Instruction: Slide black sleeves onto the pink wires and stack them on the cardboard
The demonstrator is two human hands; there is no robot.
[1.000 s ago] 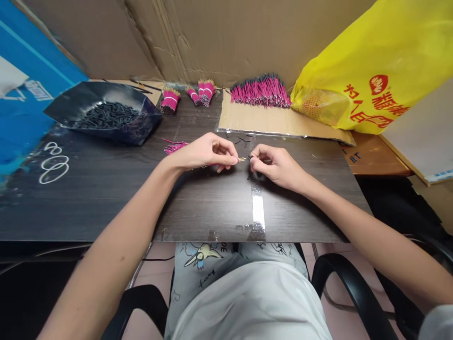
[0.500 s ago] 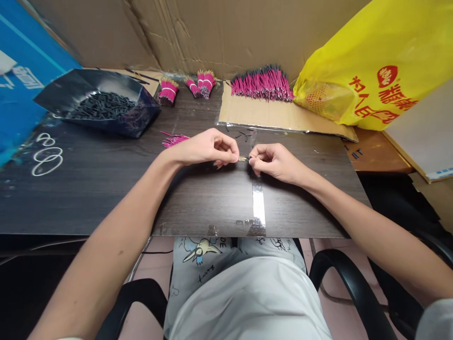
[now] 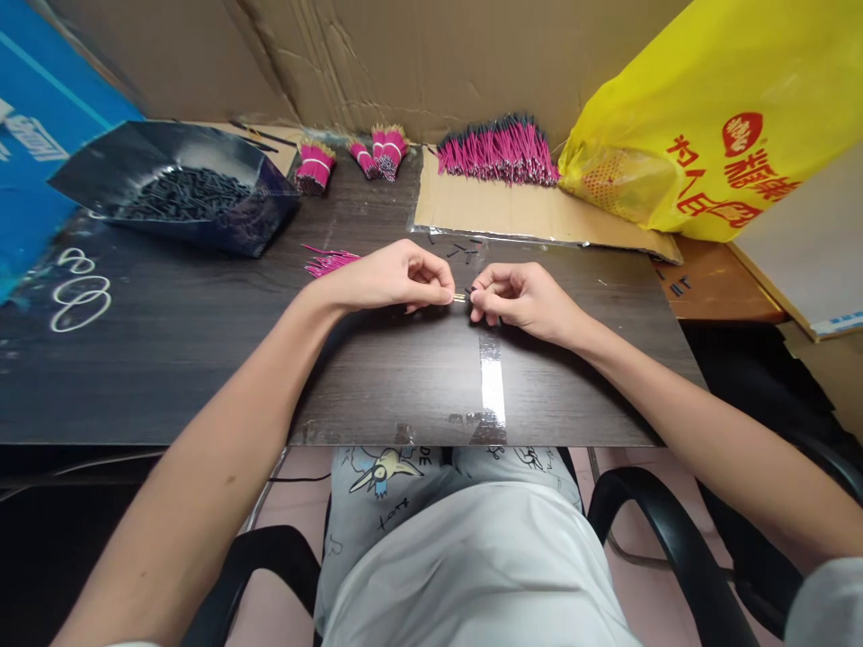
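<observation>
Head view shows, mid-frame over the dark worktop [image 3: 397, 386], the left hand [image 3: 395, 277] with fingers pinched on thin gold-coloured pins [image 3: 459, 297], their tips just beside a small black piece [image 3: 469, 292] gripped between the right hand's [image 3: 522, 296] fingers.

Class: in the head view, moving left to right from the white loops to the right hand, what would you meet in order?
White loops → loose pink wires → left hand → gold-coloured tips → right hand.
</observation>
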